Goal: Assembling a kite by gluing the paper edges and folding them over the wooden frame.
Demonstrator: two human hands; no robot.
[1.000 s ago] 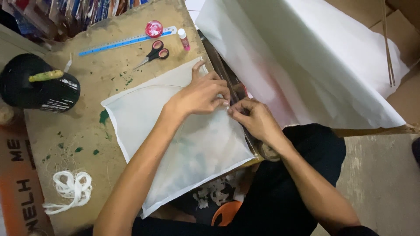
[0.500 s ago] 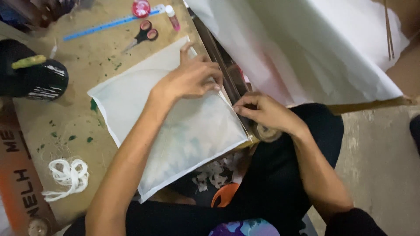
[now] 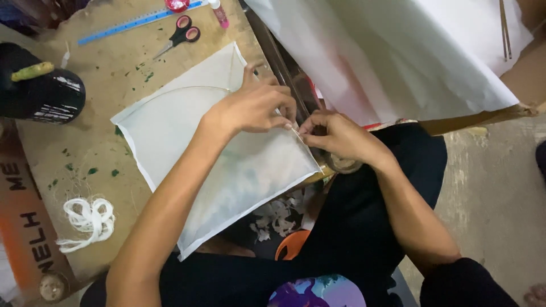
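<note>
A large white sheet (image 3: 398,51) hung over the upper right of the worktable (image 3: 114,74), while a single smaller white paper square (image 3: 210,153), set diamond-wise with a thin bowed stick across it, lay flat on the board and jutted past the near edge over the person's lap. The work in hand appeared to be fixing the thin stick or thread (image 3: 296,133) along the square's right edge: the left hand (image 3: 253,105) lay pressed on the paper, fingers curled and thumb and forefinger nipped together at that edge, and the right hand (image 3: 338,136) met it from the other side, its fingertips pinched on the same fine strand. The two hands were touching at the fingertips. By the look of it, the next move would call for a steady pull along the edge without creasing or tearing the thin paper, with the left hand keeping the square flat. Counted across the board were one black pot (image 3: 40,94) with a yellowish stick resting on it at far left, one blue ruler (image 3: 136,23) along the top, one hank of white string (image 3: 85,222) near the bottom left, one pair of pink-handled scissors (image 3: 179,37) just below the ruler, one pink glue stick (image 3: 219,12), and one red round thing (image 3: 177,4) cut off by the frame. Green flecks dotted the board.
</note>
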